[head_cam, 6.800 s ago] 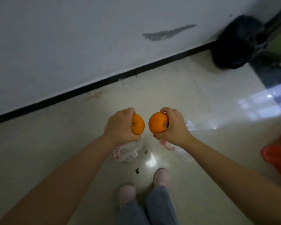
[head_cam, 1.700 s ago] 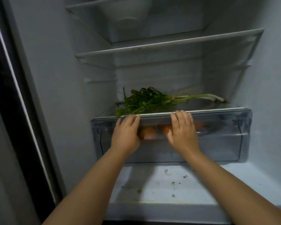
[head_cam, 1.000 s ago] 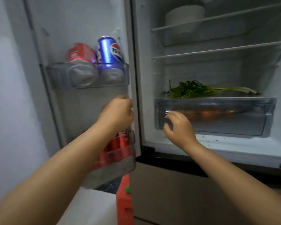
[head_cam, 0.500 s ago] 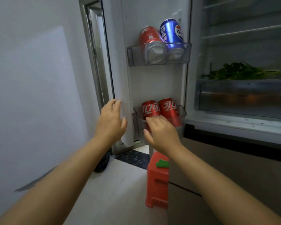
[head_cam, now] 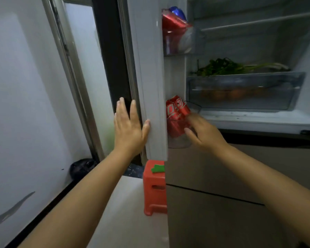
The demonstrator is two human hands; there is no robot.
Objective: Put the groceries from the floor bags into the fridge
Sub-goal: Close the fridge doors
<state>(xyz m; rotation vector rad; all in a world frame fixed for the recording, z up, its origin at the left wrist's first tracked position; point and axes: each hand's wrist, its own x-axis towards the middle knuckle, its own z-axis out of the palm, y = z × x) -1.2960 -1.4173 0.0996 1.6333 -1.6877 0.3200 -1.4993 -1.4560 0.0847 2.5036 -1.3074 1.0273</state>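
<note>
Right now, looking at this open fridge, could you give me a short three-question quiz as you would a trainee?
1. True or false: the left hand lies flat with straight fingers against the outer side of the white fridge door.
2. What lies on the cover above the clear plastic crisper drawer? A) a bunch of leafy greens B) a carton of milk C) a loaf of bread
3. Fill in: the red soda cans stand in the lower door ____, close to the right hand.

Key:
1. True; its thumb wraps the door edge.
2. A, the leafy greens.
3. Shelf.
</note>
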